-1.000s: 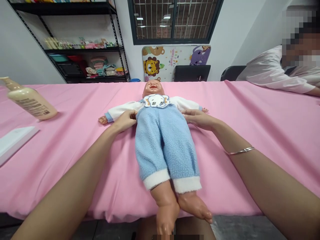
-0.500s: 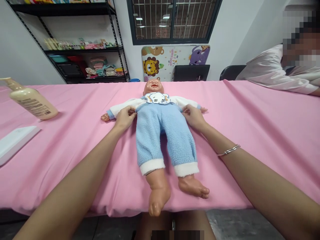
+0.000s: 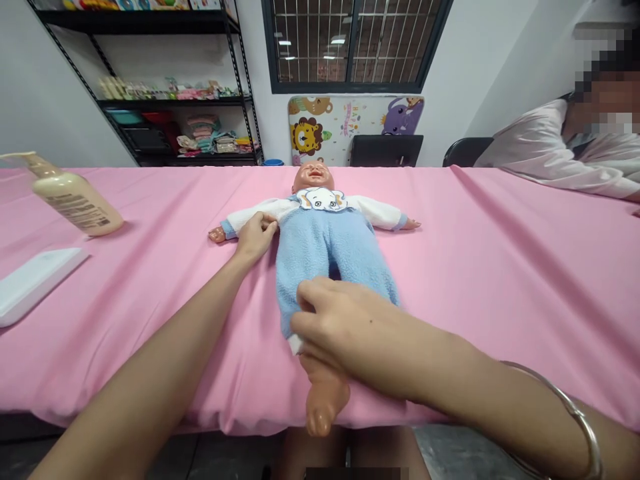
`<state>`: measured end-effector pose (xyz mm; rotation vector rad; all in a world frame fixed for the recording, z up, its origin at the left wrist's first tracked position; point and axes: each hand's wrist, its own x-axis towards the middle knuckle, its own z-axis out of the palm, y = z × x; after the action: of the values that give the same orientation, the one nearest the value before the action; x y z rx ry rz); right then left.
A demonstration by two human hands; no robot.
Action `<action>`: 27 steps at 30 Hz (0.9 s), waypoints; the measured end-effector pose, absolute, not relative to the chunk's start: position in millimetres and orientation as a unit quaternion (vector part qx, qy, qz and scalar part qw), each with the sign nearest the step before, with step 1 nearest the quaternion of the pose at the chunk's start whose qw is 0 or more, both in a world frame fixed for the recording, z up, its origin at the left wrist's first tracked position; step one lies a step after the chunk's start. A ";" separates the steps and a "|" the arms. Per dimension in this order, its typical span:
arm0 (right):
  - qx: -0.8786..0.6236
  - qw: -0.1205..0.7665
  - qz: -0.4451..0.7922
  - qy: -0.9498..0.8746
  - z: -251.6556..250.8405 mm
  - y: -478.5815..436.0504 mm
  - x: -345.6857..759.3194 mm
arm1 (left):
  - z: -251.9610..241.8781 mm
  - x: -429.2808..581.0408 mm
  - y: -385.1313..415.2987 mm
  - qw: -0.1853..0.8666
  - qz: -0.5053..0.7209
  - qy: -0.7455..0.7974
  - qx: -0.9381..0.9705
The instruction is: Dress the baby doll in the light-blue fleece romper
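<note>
Pink cloth (image 3: 480,280) covers the table before you, with black shelves (image 3: 170,103) beyond the doll (image 3: 315,179) to its left and a window (image 3: 353,47) behind it. The doll lies on its back across the middle of the cloth, head by the far edge, arms spread. Your left hand (image 3: 257,235) is at the side of its blue trousers (image 3: 303,257), thumb and fingers nearly together; you may be pinching fabric, but I cannot tell. Your right hand (image 3: 340,327) is over the doll's lower legs, fingers curled, and whether it holds or only passes over the cuff is hidden. As I judge it, dressing looks mostly done: the white sleeves (image 3: 260,212) and trousers are on, an elephant face (image 3: 321,199) sits at the chest, and the visible foot (image 3: 325,400) is bare. Perhaps only straightening is left. Left of the doll stands a pump bottle (image 3: 77,200), its printed lines and barcode too small to read; nearer you than the bottle lies a white box (image 3: 40,283) with no legible brand. Behind the doll, a cartoon board (image 3: 370,110) seems to say "HAPPY".
</note>
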<state>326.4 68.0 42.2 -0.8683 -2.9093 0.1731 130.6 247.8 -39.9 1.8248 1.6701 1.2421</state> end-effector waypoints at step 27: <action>-0.355 0.142 -0.130 -0.915 24.6 28.3 394.3 | -39.9 130.3 250.3 0.178 0.413 0.596 0.665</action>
<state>394.3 28.3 24.6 -1.0241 -2.6398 -0.3745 130.3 250.3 -39.9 1.8814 1.6866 1.1681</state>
